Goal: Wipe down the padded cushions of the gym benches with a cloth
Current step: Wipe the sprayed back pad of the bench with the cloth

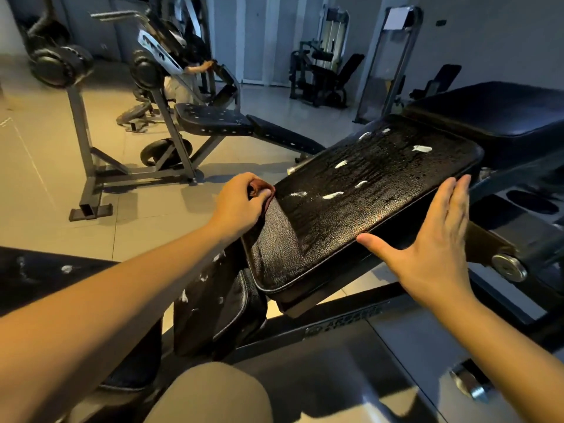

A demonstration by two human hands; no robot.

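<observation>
the left hand [241, 203] curls round a reddish cloth [263, 188], mostly hidden under its fingers, at the left edge of the tilted black cushion [381, 178], while the right hand [436, 242] lies flat, fingers straight, against the cushion's right side, holding nothing.

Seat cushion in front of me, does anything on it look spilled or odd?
Yes. White foamy blobs lie scattered across the black cushion, whose top glistens wet; only the strip near the left hand, which grips a reddish cloth, looks dull. More white flecks sit on the lower pad.
</observation>
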